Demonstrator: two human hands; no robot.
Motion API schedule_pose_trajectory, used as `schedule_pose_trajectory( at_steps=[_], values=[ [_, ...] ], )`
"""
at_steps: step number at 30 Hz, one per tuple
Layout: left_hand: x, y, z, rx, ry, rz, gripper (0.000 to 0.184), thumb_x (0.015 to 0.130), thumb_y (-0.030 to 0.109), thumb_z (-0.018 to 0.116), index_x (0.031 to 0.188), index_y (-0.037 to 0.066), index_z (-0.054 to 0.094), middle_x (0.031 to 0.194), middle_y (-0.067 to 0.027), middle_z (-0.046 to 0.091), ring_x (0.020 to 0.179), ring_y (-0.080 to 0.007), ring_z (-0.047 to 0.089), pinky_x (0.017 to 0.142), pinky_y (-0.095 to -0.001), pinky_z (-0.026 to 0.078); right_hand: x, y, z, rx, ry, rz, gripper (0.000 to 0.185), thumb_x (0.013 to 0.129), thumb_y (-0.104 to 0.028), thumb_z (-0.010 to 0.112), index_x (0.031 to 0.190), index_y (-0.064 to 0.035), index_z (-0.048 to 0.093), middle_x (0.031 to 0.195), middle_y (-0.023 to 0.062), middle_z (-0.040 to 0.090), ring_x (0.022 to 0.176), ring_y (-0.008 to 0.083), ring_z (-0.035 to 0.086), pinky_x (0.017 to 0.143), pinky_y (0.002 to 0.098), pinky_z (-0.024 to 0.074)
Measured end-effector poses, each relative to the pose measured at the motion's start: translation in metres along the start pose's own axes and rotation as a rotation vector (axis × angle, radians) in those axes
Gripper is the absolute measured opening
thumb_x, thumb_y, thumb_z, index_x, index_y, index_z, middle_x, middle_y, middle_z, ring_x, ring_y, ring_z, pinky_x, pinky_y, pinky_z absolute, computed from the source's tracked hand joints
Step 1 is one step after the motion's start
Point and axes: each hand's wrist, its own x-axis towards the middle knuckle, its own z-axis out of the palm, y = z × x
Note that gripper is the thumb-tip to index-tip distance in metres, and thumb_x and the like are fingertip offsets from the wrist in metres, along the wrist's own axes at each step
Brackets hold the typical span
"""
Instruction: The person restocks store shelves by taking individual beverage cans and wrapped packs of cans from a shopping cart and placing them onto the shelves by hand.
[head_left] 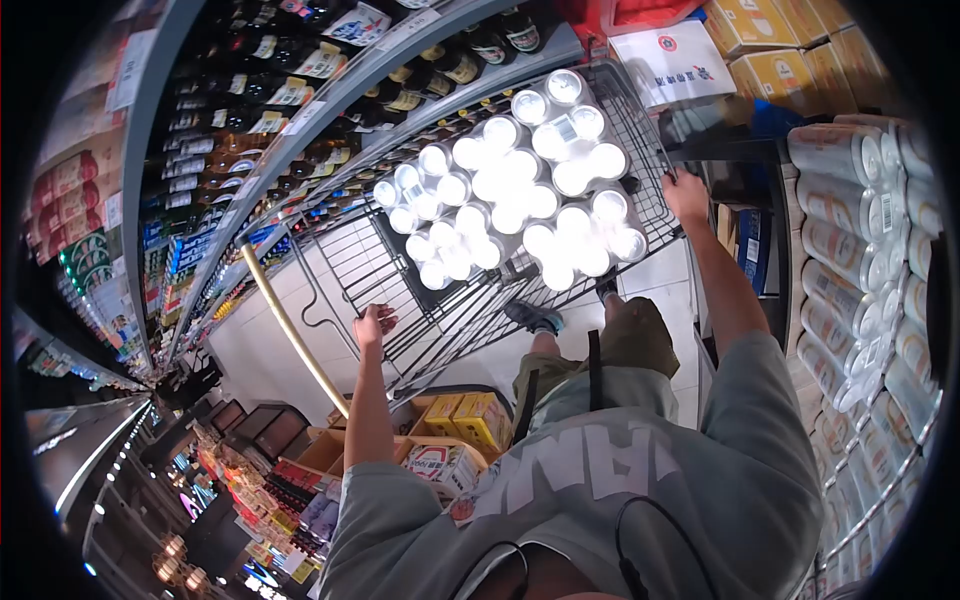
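Packs of cans with bright, glaring tops sit in a black wire shopping cart in front of me. My right hand is at the cart's right rim, its fingers curled round the edge there. On the other side, my left hand is held beside the cart's wire side with its fingers apart and nothing in them. The glare hides the details of the can tops.
Shelves of bottles run along the left and top. Stacked wrapped cans stand at the right. Yellow cartons and a white box are at the upper right. A wooden bin with boxes stands at the lower left.
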Motion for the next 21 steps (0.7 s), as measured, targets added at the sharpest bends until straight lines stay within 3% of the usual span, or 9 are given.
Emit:
schedule_pose_trajectory(
  at_steps=[3,7,11,13,15,17,21],
  values=[
    [0.007,-0.001,-0.004,0.019,-0.003,0.009,0.033,0.088,0.023,0.047,0.098,-0.003,0.064,0.087,-0.0120,0.070,0.071,-0.0221,0.069,0.064,-0.0310,0.055,-0.005,-0.004,0.001,-0.013,0.007,0.019,0.037,0.085,-0.037,0.052,0.103,-0.0097,0.069,0.099,0.0224,0.068,0.095,0.0437,0.064,0.086,0.0519,0.0496],
    [0.007,-0.006,0.000,-0.016,0.110,0.116,0.026,0.085,0.020,0.055,0.091,-0.004,0.065,0.075,-0.0104,0.067,0.057,-0.0178,0.064,0.051,-0.0287,0.050,0.000,0.005,0.008,0.035,-0.079,0.070,0.038,0.085,-0.037,0.051,0.108,-0.0121,0.067,0.106,0.0223,0.067,0.102,0.0418,0.062,0.089,0.0522,0.0481],
    [0.025,-0.024,-0.005,0.173,0.237,0.227,0.029,0.081,0.025,0.062,0.088,-0.003,0.064,0.072,-0.0104,0.067,0.058,-0.0200,0.064,0.057,-0.0326,0.051,-0.014,0.008,0.011,0.090,-0.024,0.046,0.040,0.089,-0.040,0.049,0.114,-0.0138,0.065,0.110,0.0206,0.067,0.105,0.0416,0.061,0.090,0.0512,0.0477],
    [0.038,-0.040,-0.006,0.398,0.424,0.312,0.024,0.083,0.022,0.061,0.087,-0.002,0.058,0.069,-0.0068,0.062,0.053,-0.0147,0.060,0.047,-0.0300,0.046,-0.018,0.010,0.011,0.168,-0.071,0.055,0.046,0.094,-0.048,0.047,0.123,-0.0155,0.061,0.116,0.0207,0.065,0.110,0.0419,0.059,0.094,0.0492,0.0456],
    [0.029,-0.030,-0.007,0.367,0.333,0.190,0.029,0.084,0.024,0.065,0.088,-0.002,0.055,0.068,-0.0088,0.061,0.054,-0.0183,0.063,0.045,-0.0304,0.047,-0.016,0.017,0.021,0.154,-0.090,0.063,0.047,0.095,-0.048,0.045,0.124,-0.0150,0.060,0.117,0.0212,0.064,0.111,0.0427,0.058,0.094,0.0491,0.0451],
    [0.029,-0.032,-0.010,0.484,0.352,0.203,0.044,0.083,0.033,0.069,0.098,-0.006,0.054,0.088,-0.0253,0.067,0.087,-0.0370,0.067,0.077,-0.0435,0.051,-0.017,0.021,0.024,0.160,-0.114,0.087,0.048,0.096,-0.049,0.044,0.126,-0.0146,0.059,0.118,0.0217,0.063,0.112,0.0435,0.057,0.095,0.0490,0.0446],
    [0.064,-0.050,-0.019,0.458,0.325,0.150,0.050,0.085,0.030,0.070,0.108,-0.008,0.049,0.104,-0.0307,0.065,0.100,-0.0424,0.064,0.085,-0.0459,0.050,-0.027,0.025,0.019,0.176,-0.148,0.090,0.052,0.096,-0.050,0.043,0.128,-0.0112,0.056,0.121,0.0252,0.061,0.115,0.0447,0.054,0.097,0.0493,0.0434]
  ],
)
